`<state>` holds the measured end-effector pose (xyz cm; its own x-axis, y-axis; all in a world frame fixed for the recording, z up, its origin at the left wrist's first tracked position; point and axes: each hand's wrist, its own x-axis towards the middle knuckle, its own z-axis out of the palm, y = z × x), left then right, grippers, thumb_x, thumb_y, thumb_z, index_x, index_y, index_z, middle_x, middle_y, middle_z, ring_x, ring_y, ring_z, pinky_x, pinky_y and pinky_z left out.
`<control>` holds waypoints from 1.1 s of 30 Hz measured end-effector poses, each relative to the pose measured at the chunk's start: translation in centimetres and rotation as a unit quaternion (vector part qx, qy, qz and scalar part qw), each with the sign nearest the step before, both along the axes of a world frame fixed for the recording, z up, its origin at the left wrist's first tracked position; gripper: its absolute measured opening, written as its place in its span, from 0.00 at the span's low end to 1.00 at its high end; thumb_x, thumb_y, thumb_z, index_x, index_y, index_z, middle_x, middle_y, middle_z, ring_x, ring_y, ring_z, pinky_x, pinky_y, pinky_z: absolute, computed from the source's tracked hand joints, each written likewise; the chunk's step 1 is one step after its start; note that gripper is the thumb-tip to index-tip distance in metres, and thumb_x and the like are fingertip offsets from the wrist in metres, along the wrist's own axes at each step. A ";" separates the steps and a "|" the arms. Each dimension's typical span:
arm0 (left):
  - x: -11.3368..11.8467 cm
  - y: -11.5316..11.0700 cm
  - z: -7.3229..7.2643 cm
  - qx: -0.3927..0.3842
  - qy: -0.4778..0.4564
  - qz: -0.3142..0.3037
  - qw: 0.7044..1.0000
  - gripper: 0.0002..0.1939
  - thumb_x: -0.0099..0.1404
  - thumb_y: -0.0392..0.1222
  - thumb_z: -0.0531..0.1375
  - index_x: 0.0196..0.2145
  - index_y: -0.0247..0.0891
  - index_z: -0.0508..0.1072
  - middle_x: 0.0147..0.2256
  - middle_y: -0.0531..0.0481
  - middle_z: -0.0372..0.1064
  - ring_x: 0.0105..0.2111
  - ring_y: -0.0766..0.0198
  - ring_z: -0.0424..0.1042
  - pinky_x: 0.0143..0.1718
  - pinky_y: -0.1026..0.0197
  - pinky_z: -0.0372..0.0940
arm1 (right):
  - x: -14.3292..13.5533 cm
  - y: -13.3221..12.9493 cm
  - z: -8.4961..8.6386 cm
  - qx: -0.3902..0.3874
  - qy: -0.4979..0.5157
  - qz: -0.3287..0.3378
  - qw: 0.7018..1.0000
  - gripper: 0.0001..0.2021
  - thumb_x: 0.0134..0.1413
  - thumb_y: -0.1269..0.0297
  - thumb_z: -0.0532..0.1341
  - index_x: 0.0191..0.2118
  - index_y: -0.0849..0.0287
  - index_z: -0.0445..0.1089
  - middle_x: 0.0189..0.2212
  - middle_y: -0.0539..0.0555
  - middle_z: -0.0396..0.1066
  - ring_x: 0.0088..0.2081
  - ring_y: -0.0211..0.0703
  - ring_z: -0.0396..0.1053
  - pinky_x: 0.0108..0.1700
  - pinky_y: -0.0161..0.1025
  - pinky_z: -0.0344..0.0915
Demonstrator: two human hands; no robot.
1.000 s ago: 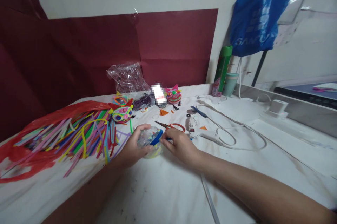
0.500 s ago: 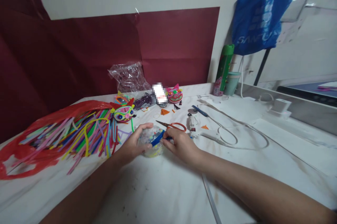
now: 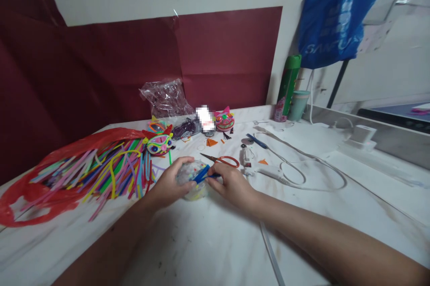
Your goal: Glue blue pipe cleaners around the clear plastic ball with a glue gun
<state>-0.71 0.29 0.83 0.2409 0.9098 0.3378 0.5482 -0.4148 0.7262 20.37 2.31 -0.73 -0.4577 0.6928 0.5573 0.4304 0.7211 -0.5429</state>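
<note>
A blue bag [image 3: 332, 21] hangs — green can [image 3: 289, 85] beside a cup [image 3: 298, 106].

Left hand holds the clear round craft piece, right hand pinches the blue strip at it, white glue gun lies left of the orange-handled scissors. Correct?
Not quite: the head view shows the white glue gun right of the orange-handled scissors. The rest stands: left hand holds the clear round craft piece, right hand pinches the blue strip.

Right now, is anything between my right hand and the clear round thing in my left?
Only the blue strip that your right hand holds at the round thing in your left hand. The scissors lie beyond, not between.
</note>
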 end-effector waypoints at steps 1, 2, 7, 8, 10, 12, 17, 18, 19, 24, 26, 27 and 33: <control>-0.2 0.0 0.0 0.004 0.001 -0.003 1.000 0.28 0.53 0.43 0.62 0.52 0.38 0.62 0.54 0.39 0.63 0.55 0.48 0.64 0.55 0.50 0.60 | 0.0 0.0 0.0 0.000 0.006 0.005 1.000 0.04 0.51 0.74 0.61 0.31 0.59 0.68 0.29 0.53 0.72 0.30 0.41 0.69 0.34 0.34 0.63; -0.3 0.1 0.0 0.007 0.003 -0.007 1.000 0.28 0.53 0.43 0.61 0.51 0.38 0.62 0.55 0.40 0.63 0.56 0.48 0.63 0.56 0.50 0.60 | 0.0 0.1 0.0 0.000 0.011 0.009 1.000 0.04 0.51 0.75 0.61 0.31 0.59 0.68 0.29 0.53 0.72 0.31 0.41 0.69 0.34 0.35 0.63; -0.6 0.2 -0.2 0.009 0.019 -0.025 0.999 0.28 0.54 0.42 0.60 0.53 0.38 0.61 0.56 0.40 0.61 0.58 0.49 0.60 0.59 0.49 0.56 | -0.1 0.2 0.0 -0.010 0.028 0.009 1.000 0.04 0.53 0.74 0.61 0.30 0.59 0.68 0.27 0.52 0.71 0.29 0.40 0.68 0.32 0.34 0.62; -0.7 0.3 -0.3 0.010 0.021 -0.027 0.999 0.28 0.55 0.42 0.60 0.53 0.38 0.61 0.56 0.40 0.61 0.58 0.49 0.60 0.59 0.49 0.55 | -0.1 0.2 0.0 -0.013 0.029 0.005 0.999 0.04 0.53 0.73 0.61 0.29 0.59 0.68 0.27 0.52 0.71 0.29 0.40 0.68 0.32 0.34 0.62; -0.8 0.4 -0.4 0.016 0.025 -0.033 0.999 0.28 0.55 0.43 0.60 0.53 0.39 0.61 0.56 0.40 0.60 0.59 0.49 0.59 0.60 0.48 0.54 | -0.1 0.2 0.0 -0.016 0.027 -0.002 0.999 0.04 0.53 0.73 0.61 0.29 0.59 0.68 0.26 0.51 0.70 0.28 0.39 0.67 0.31 0.33 0.61; -0.8 0.4 -0.5 0.021 0.025 -0.042 0.999 0.28 0.55 0.45 0.61 0.52 0.38 0.61 0.56 0.40 0.60 0.59 0.48 0.59 0.60 0.48 0.54 | -0.2 0.1 0.0 -0.018 0.023 -0.006 1.000 0.05 0.53 0.73 0.62 0.29 0.59 0.68 0.25 0.50 0.70 0.27 0.39 0.66 0.30 0.33 0.60; -0.9 0.6 -0.5 0.008 0.008 -0.059 0.998 0.30 0.54 0.48 0.62 0.52 0.39 0.61 0.57 0.39 0.60 0.60 0.47 0.57 0.60 0.48 0.53 | -0.1 0.0 0.1 -0.024 0.013 -0.008 1.000 0.05 0.52 0.74 0.62 0.29 0.59 0.68 0.26 0.50 0.69 0.28 0.38 0.66 0.31 0.33 0.60; -0.9 0.6 -0.5 0.004 0.006 -0.060 0.998 0.30 0.53 0.49 0.63 0.52 0.39 0.61 0.57 0.40 0.60 0.60 0.47 0.57 0.60 0.49 0.53 | -0.1 -0.1 0.1 -0.026 0.011 -0.009 1.000 0.04 0.51 0.74 0.62 0.29 0.59 0.68 0.26 0.50 0.69 0.28 0.39 0.66 0.32 0.33 0.61; -0.9 0.5 -0.4 0.001 0.005 -0.059 0.998 0.30 0.53 0.49 0.63 0.52 0.39 0.62 0.57 0.40 0.60 0.60 0.46 0.57 0.60 0.49 0.53 | -0.1 -0.1 0.1 -0.029 0.010 -0.009 0.999 0.04 0.51 0.74 0.62 0.29 0.59 0.68 0.26 0.50 0.69 0.28 0.39 0.66 0.32 0.33 0.61; -0.5 0.2 0.3 -0.013 0.012 -0.046 0.999 0.27 0.56 0.51 0.61 0.51 0.40 0.63 0.57 0.41 0.62 0.58 0.47 0.60 0.58 0.50 0.56 | -0.2 -0.2 0.1 -0.033 0.006 -0.003 0.999 0.04 0.51 0.74 0.62 0.30 0.59 0.68 0.26 0.50 0.70 0.28 0.39 0.66 0.31 0.33 0.60; -0.2 0.0 0.7 -0.012 0.027 -0.026 0.999 0.28 0.54 0.50 0.63 0.51 0.40 0.64 0.55 0.42 0.63 0.57 0.46 0.62 0.57 0.50 0.57 | -0.3 -0.2 0.0 -0.029 0.006 0.000 1.000 0.04 0.51 0.74 0.62 0.29 0.59 0.68 0.26 0.50 0.69 0.27 0.38 0.66 0.31 0.33 0.60; -0.1 -0.2 0.8 -0.012 0.037 -0.014 0.999 0.29 0.52 0.49 0.64 0.50 0.40 0.64 0.55 0.42 0.64 0.56 0.46 0.63 0.56 0.50 0.59 | -0.3 -0.3 0.0 -0.028 0.007 -0.001 1.000 0.04 0.51 0.75 0.62 0.29 0.59 0.68 0.26 0.50 0.70 0.28 0.38 0.66 0.31 0.33 0.60; -0.5 -0.1 0.5 0.004 0.035 -0.018 0.999 0.29 0.52 0.45 0.64 0.51 0.40 0.63 0.54 0.42 0.64 0.55 0.49 0.63 0.56 0.50 0.58 | -0.3 -0.2 -0.4 -0.047 0.035 -0.012 0.998 0.03 0.50 0.72 0.62 0.30 0.58 0.67 0.27 0.50 0.71 0.30 0.40 0.68 0.33 0.34 0.62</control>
<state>-1.18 0.20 1.33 0.2964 0.8979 0.3255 0.5828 -0.4401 0.6832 20.04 2.08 -1.15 -0.4029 0.7536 0.5195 0.4060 0.6558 -0.6364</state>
